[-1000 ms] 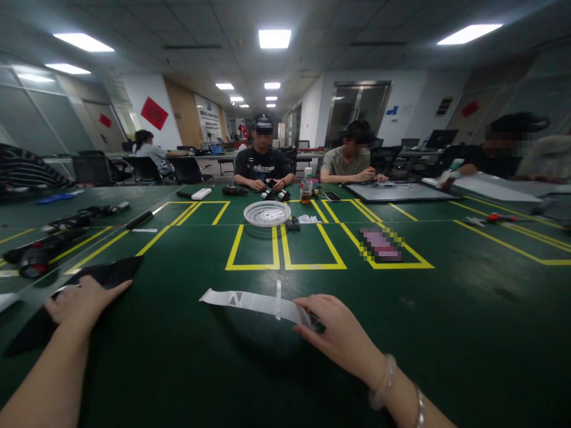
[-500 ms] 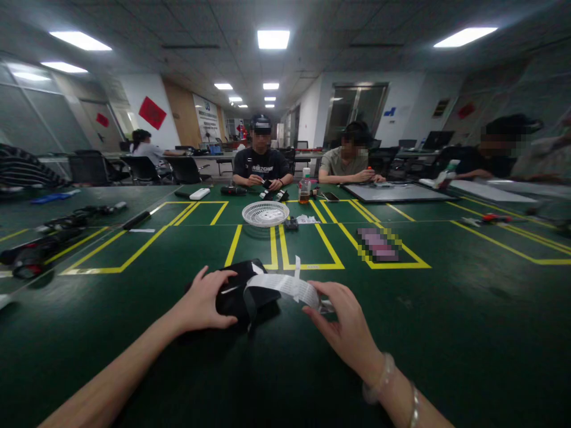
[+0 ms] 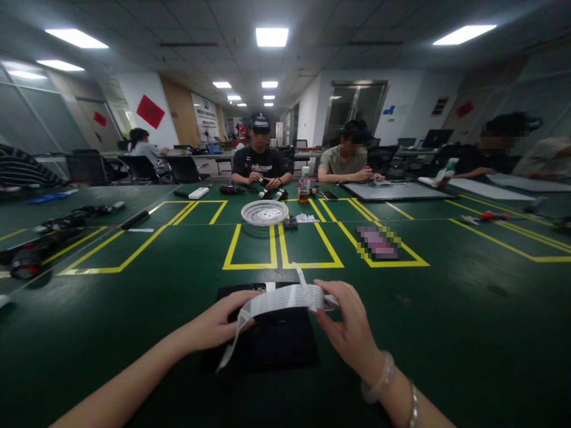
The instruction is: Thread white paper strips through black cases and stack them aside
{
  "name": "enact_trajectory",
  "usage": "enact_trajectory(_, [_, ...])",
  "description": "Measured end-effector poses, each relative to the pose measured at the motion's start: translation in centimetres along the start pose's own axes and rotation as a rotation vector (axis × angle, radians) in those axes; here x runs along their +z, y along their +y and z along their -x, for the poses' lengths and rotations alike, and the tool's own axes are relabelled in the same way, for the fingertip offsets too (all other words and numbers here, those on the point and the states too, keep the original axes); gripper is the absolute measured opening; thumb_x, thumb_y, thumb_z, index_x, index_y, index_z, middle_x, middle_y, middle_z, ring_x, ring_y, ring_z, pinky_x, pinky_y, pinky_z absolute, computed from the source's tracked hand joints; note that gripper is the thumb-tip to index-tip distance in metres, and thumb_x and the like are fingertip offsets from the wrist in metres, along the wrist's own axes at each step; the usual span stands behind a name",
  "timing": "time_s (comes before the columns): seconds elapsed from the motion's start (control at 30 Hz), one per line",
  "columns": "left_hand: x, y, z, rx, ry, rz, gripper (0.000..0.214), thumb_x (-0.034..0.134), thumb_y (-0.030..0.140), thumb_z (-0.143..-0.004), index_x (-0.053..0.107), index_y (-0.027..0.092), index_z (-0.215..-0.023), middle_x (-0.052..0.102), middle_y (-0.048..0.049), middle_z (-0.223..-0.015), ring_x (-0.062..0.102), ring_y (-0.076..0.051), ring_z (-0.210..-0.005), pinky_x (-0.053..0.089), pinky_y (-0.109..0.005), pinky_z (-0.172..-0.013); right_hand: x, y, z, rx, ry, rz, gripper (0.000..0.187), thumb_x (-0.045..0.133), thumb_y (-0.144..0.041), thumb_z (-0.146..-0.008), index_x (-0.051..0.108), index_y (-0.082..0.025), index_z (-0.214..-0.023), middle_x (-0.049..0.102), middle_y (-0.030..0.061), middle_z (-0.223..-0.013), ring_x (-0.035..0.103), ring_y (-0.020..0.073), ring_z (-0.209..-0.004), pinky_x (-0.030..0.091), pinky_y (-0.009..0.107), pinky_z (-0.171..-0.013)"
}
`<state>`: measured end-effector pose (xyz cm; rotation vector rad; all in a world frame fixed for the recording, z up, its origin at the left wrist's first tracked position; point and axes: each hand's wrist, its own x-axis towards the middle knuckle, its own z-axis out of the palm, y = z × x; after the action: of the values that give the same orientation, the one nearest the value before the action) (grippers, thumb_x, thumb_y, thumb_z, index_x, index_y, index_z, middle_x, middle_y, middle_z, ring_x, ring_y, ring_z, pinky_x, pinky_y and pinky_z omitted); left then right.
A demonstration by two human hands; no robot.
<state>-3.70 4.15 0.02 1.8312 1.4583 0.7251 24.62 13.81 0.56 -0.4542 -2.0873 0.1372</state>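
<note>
Between my two hands a printed white paper strip point(image 3: 276, 302) arches in the air, its loose tail hanging down at the left and a thin end sticking up near the right. My right hand point(image 3: 350, 324) pinches the folded right end between thumb and fingers. At the other end, my left hand point(image 3: 220, 321) is closed around the strip, its fingertips partly hidden by the paper. Beneath lies a flat black item point(image 3: 281, 345) on the green table point(image 3: 423, 356); it is dark, and I cannot make out its kind.
A white round basket point(image 3: 264, 213) stands beyond the yellow tape marks. Near it are a bottle point(image 3: 304, 187) and a small black part point(image 3: 291, 222). Dark tools point(image 3: 27, 258) lie at the left, a pixelated pink item point(image 3: 378, 242) at the right. Several people sit across the table.
My left hand has left the black item and moved onto the strip's left part. The black item now lies flat, nearer to me. The strip is stretched straighter, with its tail hanging.
</note>
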Motion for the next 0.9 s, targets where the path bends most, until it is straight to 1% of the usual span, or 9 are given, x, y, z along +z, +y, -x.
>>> enact_trajectory(0.03, [-0.6,-0.6,0.0,-0.040,0.013,0.160,0.059,0.048,0.061,-0.091,0.054,0.019,-0.132,0.056,-0.0136,-0.134,0.053,-0.030,-0.122,0.039,-0.046,-0.106,0.0,0.0,-0.1,0.008,-0.029,-0.003,0.029,0.052,-0.034,-0.098,0.052,-0.021,-0.124,0.066,0.0081,-0.104,0.061,0.0220,-0.093,0.048,0.039,-0.083])
enact_trajectory(0.1, [-1.9,-1.8,0.2,-0.129,-0.009,0.438,0.066,0.033,0.068,-0.093,0.059,0.014,-0.121,0.069,-0.0141,-0.105,0.066,-0.026,-0.093,0.052,-0.040,-0.084,0.1,-0.1,-0.2,0.030,-0.133,-0.015,0.031,0.054,-0.032,-0.097,0.051,-0.021,-0.126,0.066,0.0075,-0.106,0.062,0.0216,-0.093,0.048,0.039,-0.083])
enact_trajectory(0.17, [-3.1,-2.6,0.6,-0.200,-0.074,0.522,0.069,0.035,0.073,-0.090,0.062,0.013,-0.108,0.068,-0.0087,-0.079,0.063,-0.020,-0.066,0.050,-0.031,-0.064,0.2,-0.2,-0.2,0.055,-0.287,-0.014,0.035,0.060,-0.029,-0.094,0.053,-0.022,-0.128,0.066,0.0067,-0.109,0.062,0.0211,-0.094,0.049,0.038,-0.083])
enact_trajectory(0.23, [-4.0,-3.1,0.9,-0.236,-0.138,0.390,0.057,0.053,0.069,-0.086,0.064,0.013,-0.090,0.065,-0.0047,-0.071,0.059,-0.016,-0.061,0.044,-0.025,-0.058,0.4,-0.3,-0.3,0.068,-0.438,0.007,0.041,0.067,-0.025,-0.088,0.056,-0.024,-0.128,0.064,0.0058,-0.116,0.061,0.0207,-0.096,0.049,0.037,-0.083])
enact_trajectory(0.3, [-4.4,-3.0,1.2,-0.246,-0.156,0.197,0.046,0.066,0.057,-0.082,0.063,0.012,-0.074,0.065,-0.0038,-0.072,0.059,-0.016,-0.067,0.043,-0.023,-0.060,0.5,-0.4,-0.3,0.072,-0.560,0.028,0.044,0.073,-0.023,-0.083,0.060,-0.026,-0.125,0.063,0.0045,-0.119,0.061,0.0200,-0.095,0.048,0.035,-0.082])
enact_trajectory(0.43, [-3.7,-1.8,1.0,-0.285,-0.144,-0.080,0.036,0.065,0.050,-0.085,0.068,0.014,-0.081,0.066,-0.0022,-0.074,0.059,-0.017,-0.068,0.041,-0.023,-0.058,0.2,-0.1,-0.4,0.095,-0.721,0.037,0.046,0.079,-0.025,-0.077,0.063,-0.026,-0.121,0.067,0.0010,-0.107,0.061,0.0188,-0.089,0.046,0.033,-0.078])
enact_trajectory(0.57, [-2.5,-0.4,0.8,-0.259,-0.166,-0.364,0.032,0.062,0.048,-0.088,0.069,0.019,-0.079,0.065,0.0005,-0.072,0.058,-0.015,-0.064,0.033,-0.023,-0.053,-0.5,0.1,-0.8,0.164,-0.802,0.014,0.045,0.083,-0.023,-0.070,0.066,-0.027,-0.111,0.069,-0.0014,-0.104,0.063,0.0195,-0.091,0.043,0.032,-0.080])
enact_trajectory(0.7, [-2.0,0.4,0.9,-0.208,-0.141,-0.563,0.030,0.064,0.047,-0.088,0.067,0.020,-0.074,0.064,0.0019,-0.072,0.057,-0.015,-0.065,0.030,-0.024,-0.054,-0.7,0.0,-1.1,0.205,-0.850,0.006,0.037,0.083,-0.025,-0.071,0.069,-0.028,-0.104,0.070,-0.0033,-0.102,0.063,0.0193,-0.091,0.041,0.032,-0.080])
enact_trajectory(0.9, [-1.8,0.7,1.0,-0.210,-0.124,-0.603,0.023,0.074,0.043,-0.080,0.066,0.022,-0.074,0.063,0.0038,-0.072,0.056,-0.014,-0.067,0.030,-0.024,-0.056,-0.8,0.0,-1.2,0.216,-0.889,0.008,0.027,0.081,-0.028,-0.074,0.071,-0.028,-0.099,0.069,-0.0025,-0.098,0.062,0.0198,-0.093,0.040,0.038,-0.091])
